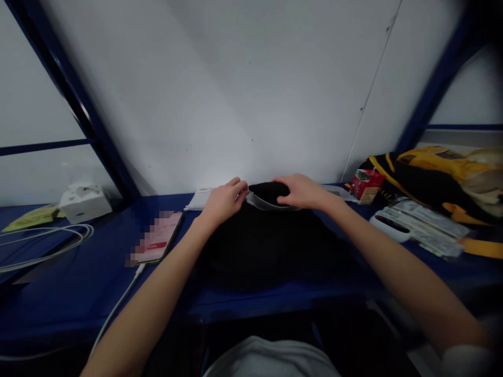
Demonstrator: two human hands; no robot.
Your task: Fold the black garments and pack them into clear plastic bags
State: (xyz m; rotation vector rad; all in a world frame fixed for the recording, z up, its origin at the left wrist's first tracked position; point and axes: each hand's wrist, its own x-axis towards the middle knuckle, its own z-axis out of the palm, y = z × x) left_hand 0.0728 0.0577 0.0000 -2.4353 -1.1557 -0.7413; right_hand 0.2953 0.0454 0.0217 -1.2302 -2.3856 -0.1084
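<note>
A soft black cloth bundle [267, 246] lies in the middle of a dark blue bench [78, 298], close to the far wall. At its far end, the cloth is bunched into a round bump, and a thin grey-white strip [261, 201] runs along it.

The left hand [223, 201] is half closed at the left end of the strip, with its fingers [240, 188] curled against it. The right hand [301, 191] is cupped over the bump, with its fingers bent down. A firm hold cannot be told for either hand. The two hands are kept well placed, one on each side of the bump.

What is inside the bundle cannot be seen. To the right, a black and yellow cloth bag [432, 180] lies beside a small red carton [366, 186]. To the left, a white paper box [84, 203] is seen, but its contents are hidden.
</note>
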